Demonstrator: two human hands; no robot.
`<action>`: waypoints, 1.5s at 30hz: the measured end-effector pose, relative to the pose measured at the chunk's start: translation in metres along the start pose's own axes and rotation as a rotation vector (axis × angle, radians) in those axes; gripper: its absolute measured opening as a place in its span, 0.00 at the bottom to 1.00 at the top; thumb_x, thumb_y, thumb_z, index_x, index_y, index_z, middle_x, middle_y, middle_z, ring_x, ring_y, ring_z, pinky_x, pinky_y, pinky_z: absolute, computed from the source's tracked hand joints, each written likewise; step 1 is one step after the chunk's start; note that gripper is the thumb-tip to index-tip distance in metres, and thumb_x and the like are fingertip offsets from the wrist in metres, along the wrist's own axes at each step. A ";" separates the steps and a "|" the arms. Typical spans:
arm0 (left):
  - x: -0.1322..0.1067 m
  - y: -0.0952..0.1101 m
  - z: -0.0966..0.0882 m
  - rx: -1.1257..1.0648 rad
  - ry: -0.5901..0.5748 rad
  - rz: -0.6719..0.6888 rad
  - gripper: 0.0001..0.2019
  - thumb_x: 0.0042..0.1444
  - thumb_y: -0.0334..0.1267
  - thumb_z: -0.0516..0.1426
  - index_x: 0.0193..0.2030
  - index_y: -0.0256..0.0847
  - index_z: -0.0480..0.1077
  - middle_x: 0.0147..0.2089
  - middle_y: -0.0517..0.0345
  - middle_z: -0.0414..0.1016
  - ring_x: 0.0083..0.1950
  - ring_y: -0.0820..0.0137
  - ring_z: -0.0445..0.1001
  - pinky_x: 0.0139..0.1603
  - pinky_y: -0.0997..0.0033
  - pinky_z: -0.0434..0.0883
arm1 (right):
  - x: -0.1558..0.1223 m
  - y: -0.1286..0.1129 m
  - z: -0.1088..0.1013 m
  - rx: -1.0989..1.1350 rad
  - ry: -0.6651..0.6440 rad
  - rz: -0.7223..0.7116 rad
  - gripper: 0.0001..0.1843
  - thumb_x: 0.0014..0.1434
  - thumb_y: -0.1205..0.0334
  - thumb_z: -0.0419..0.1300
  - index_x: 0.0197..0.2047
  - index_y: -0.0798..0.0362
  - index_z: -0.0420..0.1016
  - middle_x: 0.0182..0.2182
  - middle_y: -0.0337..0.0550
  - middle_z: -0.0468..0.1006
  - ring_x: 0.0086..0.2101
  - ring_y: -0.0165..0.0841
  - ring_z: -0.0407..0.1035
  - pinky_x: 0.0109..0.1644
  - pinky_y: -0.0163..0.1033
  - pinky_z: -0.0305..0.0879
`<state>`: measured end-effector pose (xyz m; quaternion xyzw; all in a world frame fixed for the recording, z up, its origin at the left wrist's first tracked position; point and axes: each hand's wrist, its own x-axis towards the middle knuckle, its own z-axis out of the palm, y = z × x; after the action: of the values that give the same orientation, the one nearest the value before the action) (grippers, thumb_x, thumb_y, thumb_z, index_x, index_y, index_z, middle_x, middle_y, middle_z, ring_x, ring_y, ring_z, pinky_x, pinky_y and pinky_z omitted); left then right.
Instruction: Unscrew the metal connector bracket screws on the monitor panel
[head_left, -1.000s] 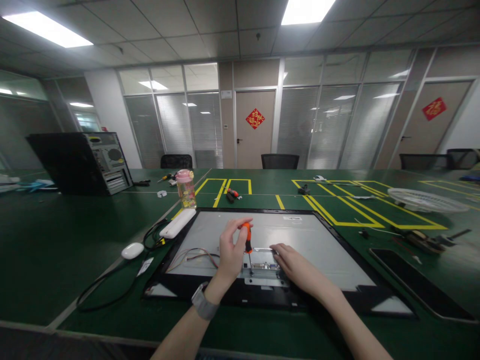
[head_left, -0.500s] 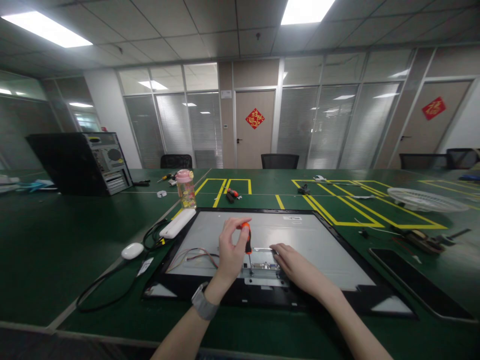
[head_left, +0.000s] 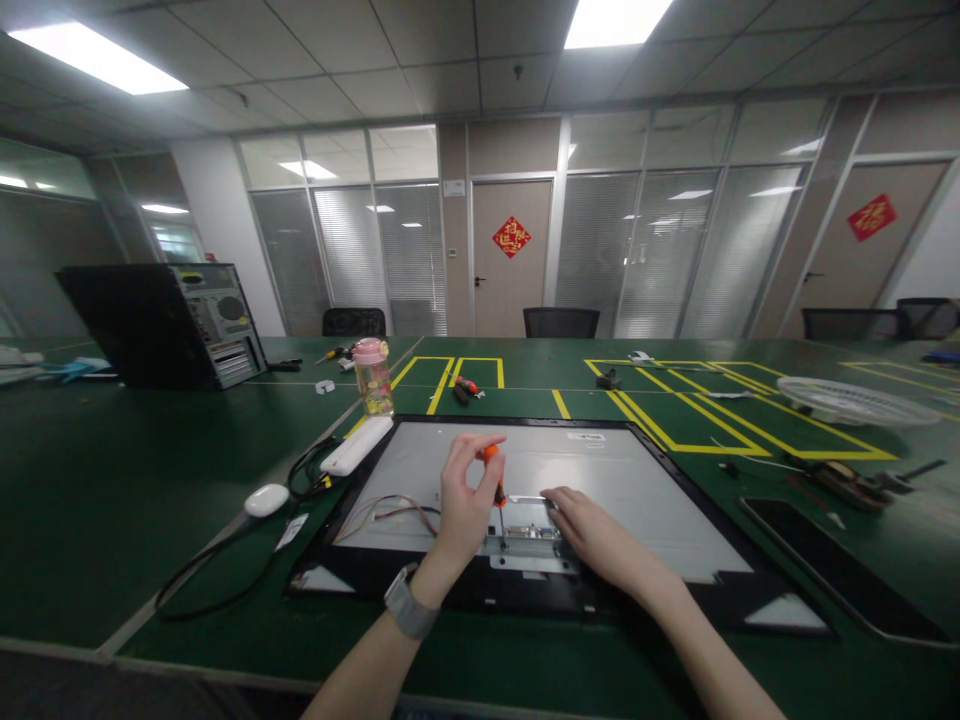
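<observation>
A monitor panel (head_left: 615, 480) lies back-up on the green table, its grey metal back framed in black. My left hand (head_left: 461, 505) is closed round an orange-handled screwdriver (head_left: 495, 478), held upright with its tip on a small metal connector board (head_left: 529, 540) near the panel's front edge. My right hand (head_left: 592, 535) rests flat on that board's right side, fingers stretched out, holding nothing. Thin coloured wires (head_left: 394, 508) run across the panel left of my left hand.
A white mouse (head_left: 265, 499) with a black cable, a white bar (head_left: 356, 446) and a pink-lidded bottle (head_left: 373, 377) lie to the left. A computer case (head_left: 169, 325) stands far left. A fan grille (head_left: 851, 400), tools and a dark panel (head_left: 832, 570) lie right.
My left fingers have shifted slightly on the screwdriver handle, covering more of it. Both hands stay in the same place.
</observation>
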<state>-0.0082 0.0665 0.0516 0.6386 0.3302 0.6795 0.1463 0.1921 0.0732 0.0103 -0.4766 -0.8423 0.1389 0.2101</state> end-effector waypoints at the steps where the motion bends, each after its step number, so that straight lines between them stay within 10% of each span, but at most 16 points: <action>1: 0.000 0.000 0.000 0.005 0.006 0.008 0.07 0.59 0.37 0.57 0.43 0.42 0.75 0.34 0.58 0.70 0.38 0.67 0.69 0.45 0.68 0.66 | 0.000 0.000 0.000 0.000 -0.002 0.001 0.20 0.68 0.61 0.45 0.57 0.57 0.69 0.51 0.56 0.74 0.51 0.43 0.67 0.56 0.45 0.61; 45: -0.002 0.000 -0.001 -0.070 -0.010 -0.082 0.13 0.65 0.38 0.48 0.43 0.40 0.74 0.37 0.56 0.72 0.41 0.67 0.71 0.44 0.70 0.66 | 0.000 -0.002 -0.001 -0.007 -0.005 0.006 0.20 0.68 0.61 0.45 0.57 0.58 0.68 0.50 0.56 0.74 0.51 0.43 0.67 0.56 0.45 0.61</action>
<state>-0.0089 0.0656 0.0502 0.6226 0.3313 0.6808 0.1977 0.1912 0.0721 0.0122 -0.4794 -0.8419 0.1375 0.2059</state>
